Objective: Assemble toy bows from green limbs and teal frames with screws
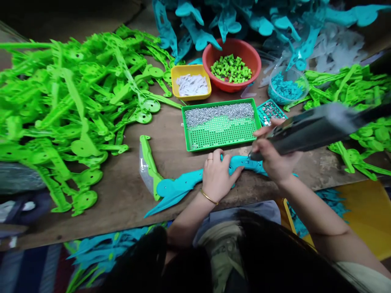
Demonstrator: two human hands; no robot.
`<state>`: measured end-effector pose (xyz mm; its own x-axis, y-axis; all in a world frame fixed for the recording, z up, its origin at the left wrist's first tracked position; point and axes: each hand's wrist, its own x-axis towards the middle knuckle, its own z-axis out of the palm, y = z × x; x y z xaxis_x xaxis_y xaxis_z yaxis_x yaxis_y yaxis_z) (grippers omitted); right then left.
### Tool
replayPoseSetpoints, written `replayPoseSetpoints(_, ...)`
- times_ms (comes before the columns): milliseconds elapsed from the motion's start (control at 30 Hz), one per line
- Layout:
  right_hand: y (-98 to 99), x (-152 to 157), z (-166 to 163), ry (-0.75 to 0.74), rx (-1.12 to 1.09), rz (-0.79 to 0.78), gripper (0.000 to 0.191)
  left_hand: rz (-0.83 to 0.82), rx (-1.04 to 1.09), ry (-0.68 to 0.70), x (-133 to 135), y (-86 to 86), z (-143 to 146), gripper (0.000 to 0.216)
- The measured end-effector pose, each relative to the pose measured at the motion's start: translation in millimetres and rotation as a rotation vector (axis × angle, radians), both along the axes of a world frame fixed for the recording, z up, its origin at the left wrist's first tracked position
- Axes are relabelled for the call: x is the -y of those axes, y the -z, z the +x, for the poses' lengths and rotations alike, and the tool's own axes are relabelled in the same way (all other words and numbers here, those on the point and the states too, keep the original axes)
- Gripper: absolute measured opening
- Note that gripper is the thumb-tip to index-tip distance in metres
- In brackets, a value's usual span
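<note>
A long turquoise plastic toy-like part point(180, 185) lies across the table in front of me. At its left end it joins a bright green arm with a clear plastic piece point(146, 171). My left hand point(217, 173), with a ring and a bracelet, grips the middle of the turquoise part and presses it down. My right hand point(277, 160) is closed around a dark electric screwdriver point(308, 128), tilted with its cable end to the right. The screwdriver's tip meets the turquoise part near a row of small holes, just right of my left thumb.
Behind the part stands a green perforated tray point(220, 140) of small screws. Around it are a yellow dish point(192, 97) of white pieces, a red bowl point(259, 65) of green pieces and a clear tub point(290, 99) of turquoise bits. Green parts point(76, 101) pile up at left.
</note>
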<state>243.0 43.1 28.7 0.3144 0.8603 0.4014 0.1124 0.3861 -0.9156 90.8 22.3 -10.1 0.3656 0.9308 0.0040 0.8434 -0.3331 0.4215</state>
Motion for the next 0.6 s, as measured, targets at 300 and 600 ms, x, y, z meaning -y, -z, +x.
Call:
replayPoseSetpoints(300, 17.3, -101, -5, 0.196, 0.046, 0.04, 0.031, 0.251, -0.008, 0.059, 21, -5.5, 25, 0.046)
replayPoseSetpoints(600, 25.2, -109, -2, 0.251, -0.098, 0.142, 0.02, 0.176, -0.072, 0.259, 26, 12.3, 55, 0.068)
